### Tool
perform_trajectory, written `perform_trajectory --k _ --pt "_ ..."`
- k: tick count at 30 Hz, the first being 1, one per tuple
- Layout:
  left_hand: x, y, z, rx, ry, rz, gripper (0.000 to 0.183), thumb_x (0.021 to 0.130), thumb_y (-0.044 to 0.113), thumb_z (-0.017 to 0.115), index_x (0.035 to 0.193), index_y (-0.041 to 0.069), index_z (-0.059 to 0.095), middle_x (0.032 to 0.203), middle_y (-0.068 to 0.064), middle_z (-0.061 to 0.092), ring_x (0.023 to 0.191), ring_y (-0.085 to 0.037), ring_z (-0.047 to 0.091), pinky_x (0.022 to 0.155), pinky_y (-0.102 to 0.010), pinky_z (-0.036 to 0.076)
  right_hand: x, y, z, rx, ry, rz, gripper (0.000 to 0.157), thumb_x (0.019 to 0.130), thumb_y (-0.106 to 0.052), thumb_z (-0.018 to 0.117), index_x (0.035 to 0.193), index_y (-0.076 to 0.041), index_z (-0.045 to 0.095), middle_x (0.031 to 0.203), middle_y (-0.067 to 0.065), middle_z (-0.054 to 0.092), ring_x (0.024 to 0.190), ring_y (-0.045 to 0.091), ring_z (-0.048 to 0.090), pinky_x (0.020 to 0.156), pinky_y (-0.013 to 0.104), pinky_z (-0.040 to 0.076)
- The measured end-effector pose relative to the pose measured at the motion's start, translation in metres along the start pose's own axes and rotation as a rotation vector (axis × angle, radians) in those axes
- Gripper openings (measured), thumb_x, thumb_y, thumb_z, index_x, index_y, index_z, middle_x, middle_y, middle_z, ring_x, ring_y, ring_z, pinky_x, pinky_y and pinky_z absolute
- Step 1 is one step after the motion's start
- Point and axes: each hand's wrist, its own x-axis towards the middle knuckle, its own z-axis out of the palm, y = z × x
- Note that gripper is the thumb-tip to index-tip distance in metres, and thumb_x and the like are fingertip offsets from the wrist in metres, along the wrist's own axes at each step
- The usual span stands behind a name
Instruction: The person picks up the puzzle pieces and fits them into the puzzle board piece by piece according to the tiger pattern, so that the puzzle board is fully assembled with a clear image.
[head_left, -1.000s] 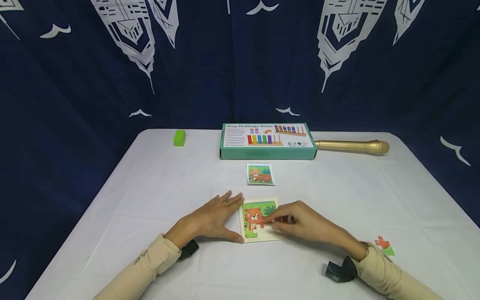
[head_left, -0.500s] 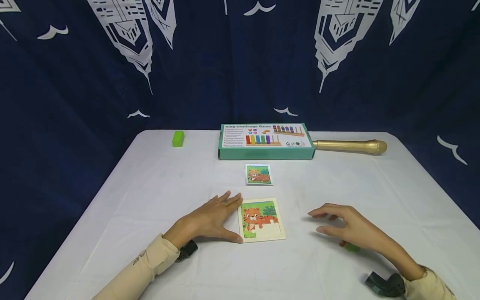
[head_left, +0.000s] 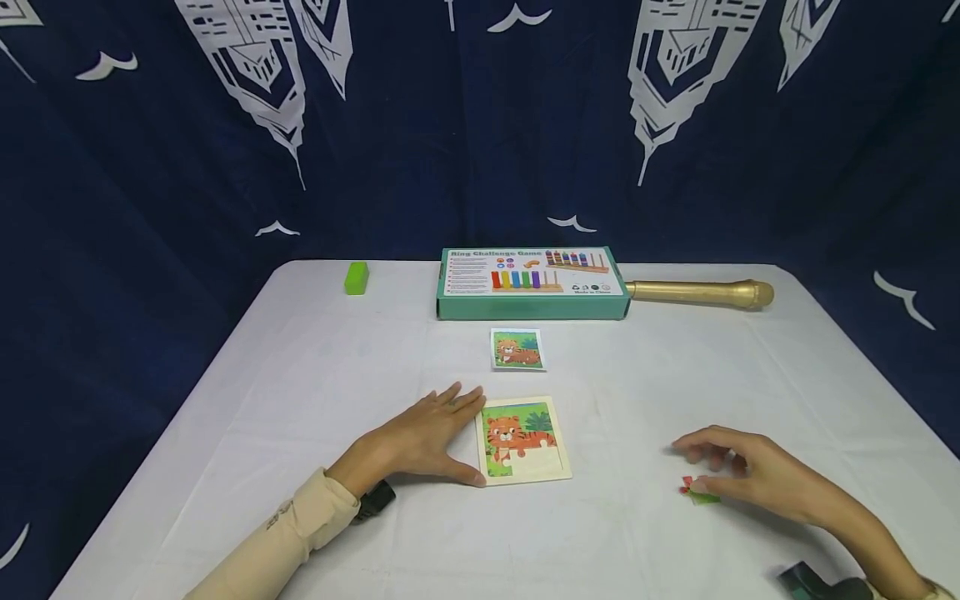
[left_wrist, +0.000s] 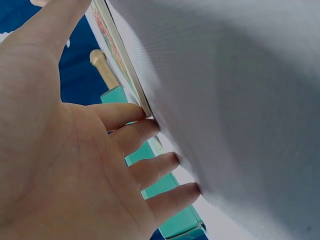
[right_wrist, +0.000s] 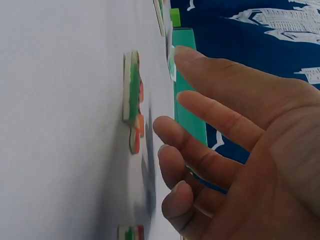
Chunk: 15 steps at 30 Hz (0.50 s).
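Observation:
A wooden jigsaw puzzle board (head_left: pixel 525 462) with a tiger picture lies on the table, its lower right part bare wood. My left hand (head_left: pixel 420 437) has spread, straight fingers on the cloth and touches the board's left edge with index finger and thumb. In the left wrist view the fingertips press down beside the board's edge (left_wrist: pixel 132 75). To the right, my right hand (head_left: pixel 765 475) hovers with loosely bent fingers, holding nothing. Just below its thumb lies a red and green puzzle piece (head_left: pixel 703 498), partly hidden. The right wrist view shows two pieces, one (right_wrist: pixel 131 90) beside the fingers and another (right_wrist: pixel 130 233) lower down.
Behind the board lies a small tiger picture card (head_left: pixel 517 350). Farther back are a green Ring Challenge Game box (head_left: pixel 532 308), a gold rod (head_left: pixel 697 292) and a green block (head_left: pixel 357 278). A dark blue curtain (head_left: pixel 465 150) hangs beyond the table's far edge.
My right hand has left a striped tiger-body piece in the board and moved right, over the loose red and green piece. The left hand stays at the board's left edge.

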Motion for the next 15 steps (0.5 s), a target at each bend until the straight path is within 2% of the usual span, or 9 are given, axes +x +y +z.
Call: perform_trajectory --k 3,9,15 --pt "0.000 0.000 0.000 -0.002 -0.001 -0.004 0.109 0.071 0.069 0.069 0.152 0.011 0.025 0.159 0.000 0.019 0.148 -0.026 0.009 0.118 -0.048 0.015 -0.006 0.005 0.000 -0.002 -0.009 0.000 0.038 0.076 -0.015 0.080 0.112 -0.015 0.066 0.092 -0.009 0.061 0.079 0.005 0.051 0.060 0.021 0.040" --pt "-0.001 0.000 0.000 -0.004 0.001 -0.005 0.109 0.071 0.069 0.069 0.152 0.011 0.025 0.160 0.000 0.019 0.148 -0.026 0.009 0.118 -0.048 0.014 -0.012 0.012 0.005 0.023 0.016 -0.076 0.041 0.073 -0.006 0.081 0.109 -0.014 0.064 0.087 -0.008 0.055 0.073 0.007 0.047 0.058 0.021 0.038" --pt "-0.001 0.000 0.001 -0.001 0.005 -0.004 0.109 0.071 0.069 0.069 0.152 0.011 0.025 0.160 0.000 0.019 0.148 -0.026 0.009 0.118 -0.048 0.015 -0.013 0.015 0.009 -0.044 0.051 -0.109 0.047 0.066 -0.009 0.086 0.107 -0.013 0.063 0.085 -0.010 0.051 0.069 0.004 0.044 0.054 0.020 0.036"
